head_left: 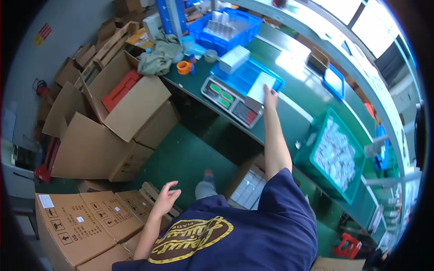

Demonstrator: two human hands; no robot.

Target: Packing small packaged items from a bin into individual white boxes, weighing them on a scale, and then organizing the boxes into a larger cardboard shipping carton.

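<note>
With my right arm stretched over the green workbench, my right hand (270, 98) grips the near right edge of a white box (259, 89). The box is at the right side of the blue scale tray (244, 77), above the keypad end of the digital weighing scale (221, 95). Another white box (234, 59) stands on the tray's far left part. My left hand (166, 198) hangs low at my left side, fingers apart, holding nothing, near the stacked cardboard cartons.
A large open carton (135, 108) holds something red. Sealed cartons (86, 221) stand at lower left. On the bench are a blue crate (253, 27), orange tape (183, 67), grey-green cloth (158, 56) and a green bin (312, 151) of clear bags. Below, a carton (235, 180) contains white boxes.
</note>
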